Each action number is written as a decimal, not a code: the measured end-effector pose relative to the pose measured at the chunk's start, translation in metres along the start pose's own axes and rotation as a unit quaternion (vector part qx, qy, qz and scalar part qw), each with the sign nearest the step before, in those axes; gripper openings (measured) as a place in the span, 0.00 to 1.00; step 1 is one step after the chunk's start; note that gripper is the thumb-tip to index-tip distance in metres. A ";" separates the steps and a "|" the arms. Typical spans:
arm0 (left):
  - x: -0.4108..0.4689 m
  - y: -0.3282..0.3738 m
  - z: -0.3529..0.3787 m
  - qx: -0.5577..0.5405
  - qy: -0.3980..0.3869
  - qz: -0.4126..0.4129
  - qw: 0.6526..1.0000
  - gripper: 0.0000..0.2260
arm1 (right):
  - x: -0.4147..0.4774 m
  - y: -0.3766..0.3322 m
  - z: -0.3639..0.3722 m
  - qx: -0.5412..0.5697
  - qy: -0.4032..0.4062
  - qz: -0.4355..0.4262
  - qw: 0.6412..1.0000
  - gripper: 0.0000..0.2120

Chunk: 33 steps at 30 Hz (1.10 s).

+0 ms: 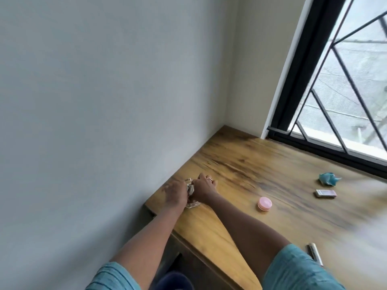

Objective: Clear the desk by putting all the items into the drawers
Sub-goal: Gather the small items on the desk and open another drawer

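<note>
Both hands meet at the desk's left end by the wall. My left hand (175, 193) and my right hand (204, 188), which wears a ring, are curled around a clear glass object (191, 204) that stands on the wooden desk (240, 164). Most of the glass is hidden between the hands. Other items lie on the desk: a round pink case (265, 203), a small pink-and-white box (326, 193) and a teal crumpled thing (328, 179).
A grey wall runs along the desk's left side. A window with a black frame and bars (326, 91) stands behind the desk. A pen-like object (315, 253) lies near the front edge by my right sleeve. Dark drawer fronts (184, 262) show below the desk edge.
</note>
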State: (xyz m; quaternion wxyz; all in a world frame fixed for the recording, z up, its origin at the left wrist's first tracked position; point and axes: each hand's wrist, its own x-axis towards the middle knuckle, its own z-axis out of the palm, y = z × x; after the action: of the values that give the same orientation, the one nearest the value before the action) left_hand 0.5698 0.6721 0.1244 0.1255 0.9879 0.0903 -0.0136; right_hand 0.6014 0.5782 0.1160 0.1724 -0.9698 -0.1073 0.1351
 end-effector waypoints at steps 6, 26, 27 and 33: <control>-0.008 0.001 -0.003 -0.022 0.006 0.032 0.999 0.12 | -0.016 -0.001 0.005 0.065 0.028 0.044 0.997 0.18; -0.125 0.165 0.064 -0.075 -0.034 0.319 0.944 0.13 | -0.195 0.168 0.002 0.004 0.177 0.422 0.889 0.14; -0.128 0.171 0.067 -0.074 -0.037 0.320 0.944 0.13 | -0.195 0.172 0.000 0.009 0.165 0.426 0.889 0.14; -0.130 0.183 0.069 -0.095 -0.048 0.276 0.955 0.14 | -0.178 0.175 -0.018 0.061 0.147 0.382 0.910 0.16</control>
State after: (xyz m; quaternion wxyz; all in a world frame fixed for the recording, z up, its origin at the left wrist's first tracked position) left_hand 0.4745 0.4582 0.1089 0.2217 0.9561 -0.1909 -0.0174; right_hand 0.4677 0.3673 0.1085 0.1804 -0.9330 0.3067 0.0533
